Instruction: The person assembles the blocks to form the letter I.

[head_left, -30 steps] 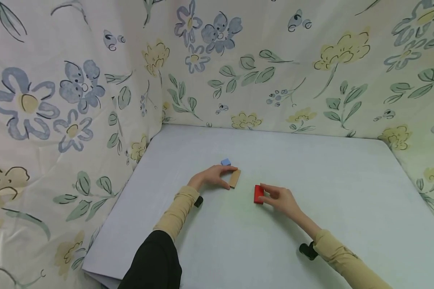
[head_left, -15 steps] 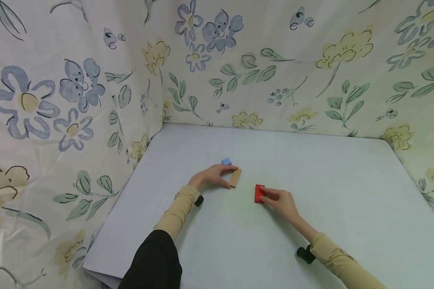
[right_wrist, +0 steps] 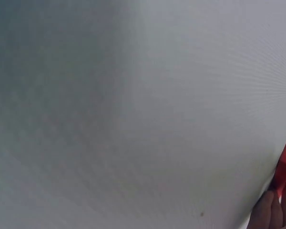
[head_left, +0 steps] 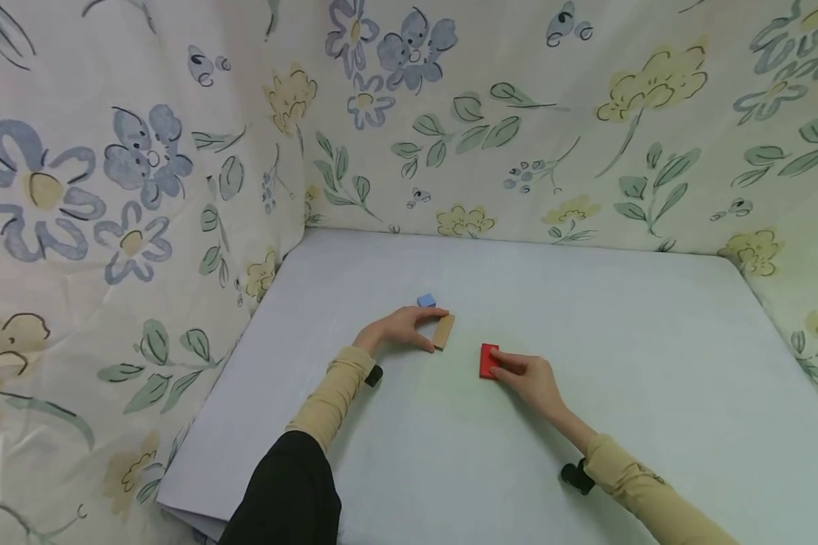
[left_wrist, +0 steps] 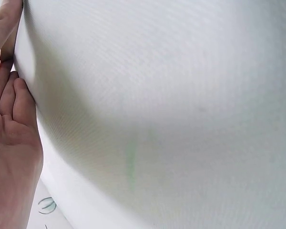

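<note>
In the head view my left hand [head_left: 402, 327] holds a flat, natural-wood block [head_left: 444, 332] between thumb and index finger, one at either end of it. Just beyond that hand lies a small blue block [head_left: 426, 300]. My right hand [head_left: 530, 378] pinches the right side of a red rectangular block [head_left: 488, 361], which sits right of the wooden one with a gap between them. The right wrist view catches the red block [right_wrist: 284, 164] at its edge beside curled fingers [right_wrist: 275, 210]. Only the left palm and fingers [left_wrist: 24, 102] show in the left wrist view; the wooden block is hidden there.
A white table [head_left: 586, 318] carries the blocks. A floral curtain [head_left: 477, 151] hangs behind it and along both sides. Small black devices sit at the left wrist [head_left: 374, 376] and the right wrist [head_left: 576, 478].
My right thumb and index finger have drawn closer together and moved slightly onto the red block's face. The left hand keeps its hold on the wooden block; the head view has shifted slightly.
</note>
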### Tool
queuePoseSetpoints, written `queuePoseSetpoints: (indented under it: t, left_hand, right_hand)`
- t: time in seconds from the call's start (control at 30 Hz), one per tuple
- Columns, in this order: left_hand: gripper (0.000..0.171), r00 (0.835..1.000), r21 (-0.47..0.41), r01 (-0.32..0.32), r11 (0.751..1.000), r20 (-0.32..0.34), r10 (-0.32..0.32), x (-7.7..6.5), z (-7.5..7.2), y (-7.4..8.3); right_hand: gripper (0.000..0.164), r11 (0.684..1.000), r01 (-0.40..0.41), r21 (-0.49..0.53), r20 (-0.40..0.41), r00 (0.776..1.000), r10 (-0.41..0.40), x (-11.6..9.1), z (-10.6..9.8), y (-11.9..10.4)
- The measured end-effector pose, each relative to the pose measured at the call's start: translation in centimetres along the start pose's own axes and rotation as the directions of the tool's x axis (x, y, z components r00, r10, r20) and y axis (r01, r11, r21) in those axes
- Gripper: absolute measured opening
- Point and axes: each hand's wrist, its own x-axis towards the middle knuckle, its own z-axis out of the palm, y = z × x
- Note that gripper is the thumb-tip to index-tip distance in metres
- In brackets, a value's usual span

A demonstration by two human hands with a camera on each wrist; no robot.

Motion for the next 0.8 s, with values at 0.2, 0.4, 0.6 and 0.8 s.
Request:
queuePoseSetpoints:
  t: [0.2, 0.4, 0.6, 0.8]
  left_hand:
    - [0.077, 1.0, -0.003, -0.006, 1.0, 0.003, 0.006, 0.07, -0.01, -0.16]
    - [0.077, 1.0, -0.004, -0.007, 1.0, 0.0, 0.007, 0.05, 0.02, -0.15]
    - [0.077, 1.0, -0.005, -0.006, 1.0, -0.007, 0.006, 0.05, 0.14, -0.09]
    - [0.077, 1.0, -0.015, -0.007, 1.0, -0.012, 0.006, -0.08, 0.08, 0.18]
  right_hand:
    - [0.038, 1.0, -0.004, -0.003, 0.0, 1.0, 0.004, 0.05, 0.0, 0.06]
    - [0.038, 1.0, -0.001, -0.006, -0.005, 1.0, 0.001, 0.1, 0.07, 0.27]
    - [0.037, 1.0, 0.001, 0.002, -0.011, 1.0, -0.001, 0.04, 0.04, 0.18]
    - [0.038, 1.0, 0.003, 0.011, -0.013, 1.0, -0.003, -0.03, 0.03, -0.03]
